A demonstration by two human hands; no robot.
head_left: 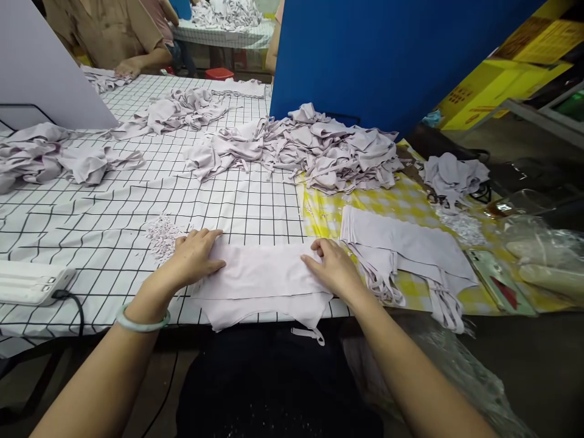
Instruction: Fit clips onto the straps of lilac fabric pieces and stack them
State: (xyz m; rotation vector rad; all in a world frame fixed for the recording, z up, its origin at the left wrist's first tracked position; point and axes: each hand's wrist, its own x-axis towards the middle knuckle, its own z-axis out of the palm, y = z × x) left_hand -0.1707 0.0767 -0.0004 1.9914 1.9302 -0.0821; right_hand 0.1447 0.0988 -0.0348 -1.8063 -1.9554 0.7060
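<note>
A pale lilac camisole [269, 271] lies folded flat at the table's front edge, its lower layer and a thin strap [310, 334] hanging over the edge. Across its left end rests my left hand [197, 255], thumb spread from the fingers. My right hand [331, 264] touches the upper right corner with fingers bent and thumb apart. A jade-coloured bangle [143, 319] circles my left wrist. To the right, a stack of folded camisoles [406, 243] has its straps dangling toward me. Cloth snippets [165, 238] lie beside my left hand.
A large heap of camisoles [319, 149] stands behind, below a blue panel [387, 55]. More garments [168, 112] lie farther back. A white power bank [34, 283] with a cable is at left; a phone [502, 283] lies at right. A co-worker's hand [130, 67] touches cloth across the table.
</note>
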